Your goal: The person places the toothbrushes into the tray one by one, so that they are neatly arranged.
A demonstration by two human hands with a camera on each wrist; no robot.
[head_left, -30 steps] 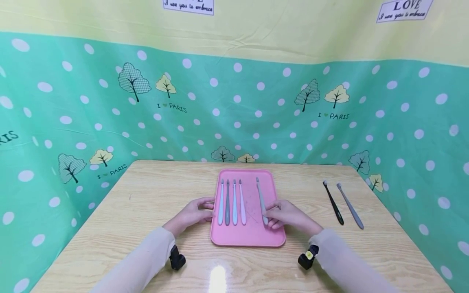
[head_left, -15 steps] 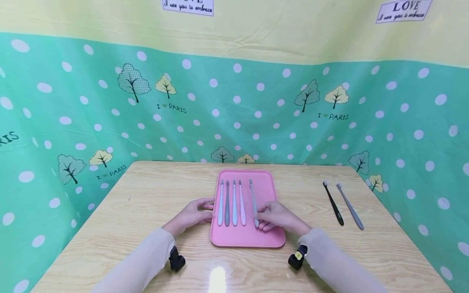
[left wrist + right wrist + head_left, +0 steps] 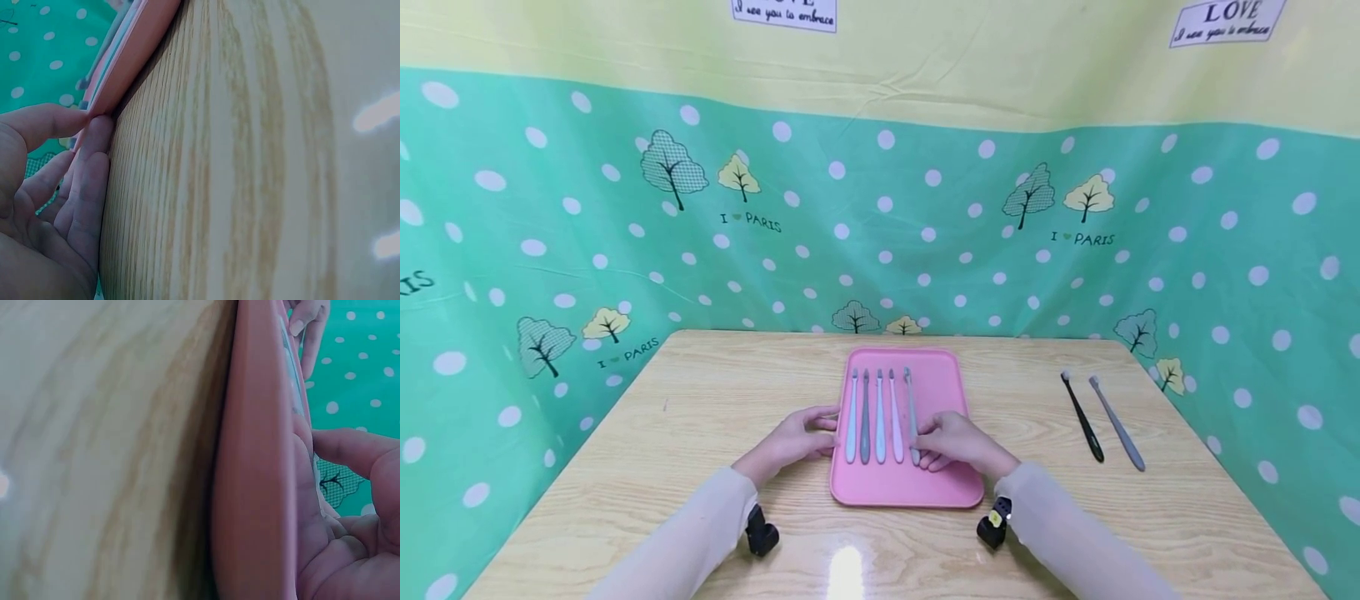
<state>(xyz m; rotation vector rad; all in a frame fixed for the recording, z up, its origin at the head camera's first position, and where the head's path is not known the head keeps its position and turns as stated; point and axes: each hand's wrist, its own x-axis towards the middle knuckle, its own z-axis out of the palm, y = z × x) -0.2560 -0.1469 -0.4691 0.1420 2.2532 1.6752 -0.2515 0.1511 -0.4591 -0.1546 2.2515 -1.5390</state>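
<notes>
A pink tray (image 3: 880, 487) lies on the table with several toothbrushes side by side in its left half, heads toward the far end. Among them are a dark grey toothbrush (image 3: 866, 417) and a pink toothbrush (image 3: 896, 421). My right hand (image 3: 958, 442) pinches the handle end of a grey-green toothbrush (image 3: 912, 408), just right of the pink one and nearly parallel to it. At the tray's left edge my left hand (image 3: 793, 440) holds the rim between thumb and fingers. In the left wrist view, the thumb (image 3: 56, 120) touches the rim.
On the wooden table (image 3: 700, 400), right of the tray, lie a black toothbrush (image 3: 1082, 417) and a grey-blue toothbrush (image 3: 1117, 422), both slanted. A green dotted curtain (image 3: 887, 225) hangs behind the table and along its sides.
My right hand has slid the grey-green toothbrush leftward across the tray, close to the pink one, and it stands straighter. My left hand stays at the tray's edge.
</notes>
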